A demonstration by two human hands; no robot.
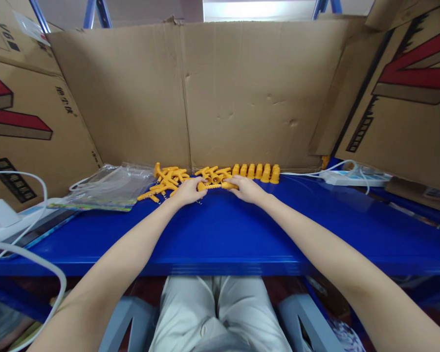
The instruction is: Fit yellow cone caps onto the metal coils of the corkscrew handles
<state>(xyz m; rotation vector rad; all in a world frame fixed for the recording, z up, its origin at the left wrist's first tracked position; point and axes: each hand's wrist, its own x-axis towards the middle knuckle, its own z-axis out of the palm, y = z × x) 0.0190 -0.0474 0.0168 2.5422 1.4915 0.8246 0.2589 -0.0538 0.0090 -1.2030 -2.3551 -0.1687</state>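
Observation:
My left hand (191, 191) is closed, its thumb and fingers pinching the left end of a small yellow piece with a ridged, twisted-looking stem (213, 186). At the stem's other end, my right hand (246, 188) has its fingers closed on a yellow part (229, 185). Whether the two parts are joined I cannot tell. Just behind my fingers lie yellow cups (215, 180) with their round openings towards me. Left of my left hand is a pile of yellow T-shaped pieces (165, 179), some with small metal chains or hooks. More yellow branched pieces (213, 171) lie behind the cups.
Several yellow cups (258, 171) stand in rows right of centre on the blue table (227, 239). Clear plastic bags (113, 183) lie at left. A cardboard wall (242, 98) closes the back. A power strip (355, 178) and white cables (33, 254) lie at the sides.

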